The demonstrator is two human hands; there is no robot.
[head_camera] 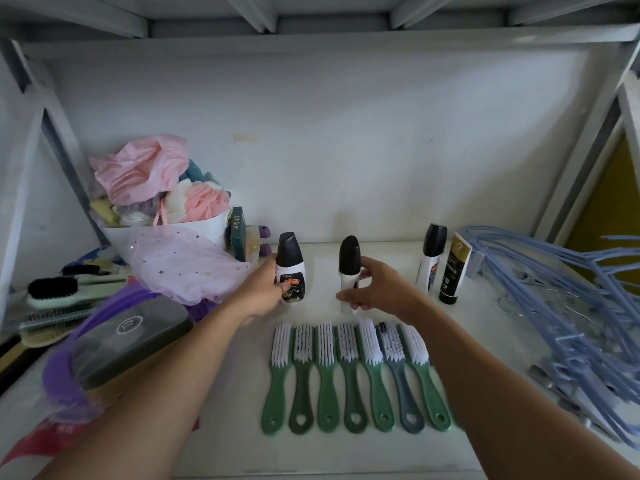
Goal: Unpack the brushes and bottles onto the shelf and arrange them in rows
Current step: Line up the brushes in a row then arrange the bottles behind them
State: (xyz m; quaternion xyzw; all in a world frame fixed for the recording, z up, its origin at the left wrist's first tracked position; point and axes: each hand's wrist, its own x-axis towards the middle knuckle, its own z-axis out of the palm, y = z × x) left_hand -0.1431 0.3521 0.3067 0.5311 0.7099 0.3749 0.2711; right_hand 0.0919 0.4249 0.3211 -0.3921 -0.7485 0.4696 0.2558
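Nearest the lens, the left forearm [166, 382] and right forearm [502, 393] reach in over the white shelf [485, 341], which carries everything else. A heap of blue hangers [571, 306] sprawls along its right side, and a purple bag [62, 382] with a grey case on top crowds the left, so the free strip for the bottle row is narrow. Seven green and grey scrubbing brushes [353, 375] lie side by side at the front, bristle heads at the far end. The right wrist passes just above those heads, and a careless pull back could drag two or three askew. Behind them lilac star-print netting [187, 268] spills close to the left bottle [290, 268], which the left hand [263, 289] grips round its white body, fingers curled. If the base lands on that fabric it may well rock. The right hand [377, 289] pinches the lower part of the middle bottle [349, 258], thumb and fingers closed on it; whether its base rests on the shelf I cannot tell. These bottles are tall, narrow and black-capped, so I judge them easy to tip: letting go while one leans could send it onto the brushes or into its neighbour. A third bottle [431, 261] and a black tube [453, 275] stand well to the right, near the hangers, and uneven gaps could spoil the row.
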